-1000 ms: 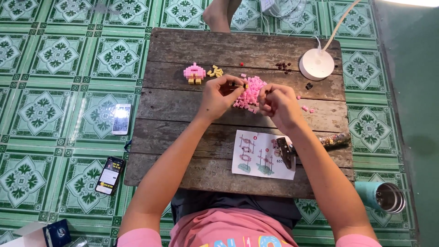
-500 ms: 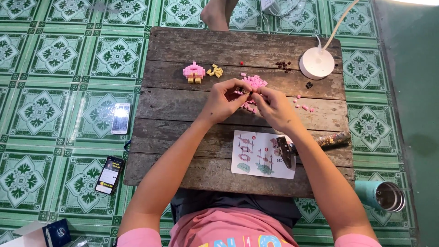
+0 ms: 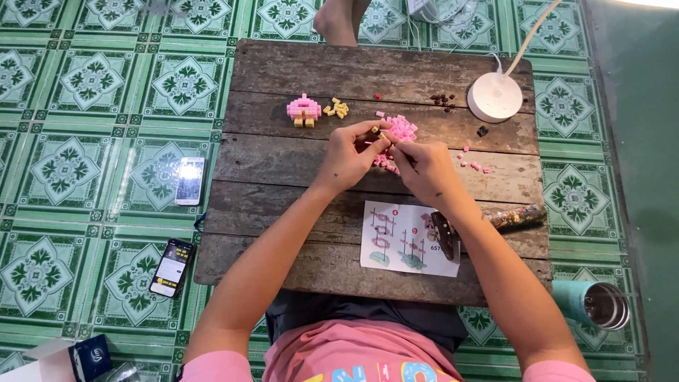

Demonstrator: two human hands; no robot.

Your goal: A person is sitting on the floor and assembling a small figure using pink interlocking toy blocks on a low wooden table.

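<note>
My left hand [image 3: 350, 152] and my right hand [image 3: 421, 170] meet above the middle of a weathered wooden table [image 3: 283, 184]. Their fingertips pinch a small yellow and pink building block piece [image 3: 380, 134] between them. Just behind the fingers lies a heap of loose pink blocks [image 3: 402, 127]. A finished pink block figure with yellow feet [image 3: 303, 110] stands further left, with a few yellow blocks [image 3: 337, 109] beside it. A printed instruction sheet [image 3: 404, 239] lies near the front edge under my right forearm.
A white round lamp base [image 3: 495, 96] with a cord sits at the back right, dark small blocks [image 3: 443, 100] beside it. Two phones [image 3: 189, 180] [image 3: 172, 267] lie on the green tiled floor at left. A teal cup [image 3: 590, 302] stands at right. Someone's bare foot [image 3: 336, 21] is behind the table.
Both hands have drawn slightly toward me from the pink heap, and the pink cluster once between the fingers now lies on the table; only a small piece stays pinched.
</note>
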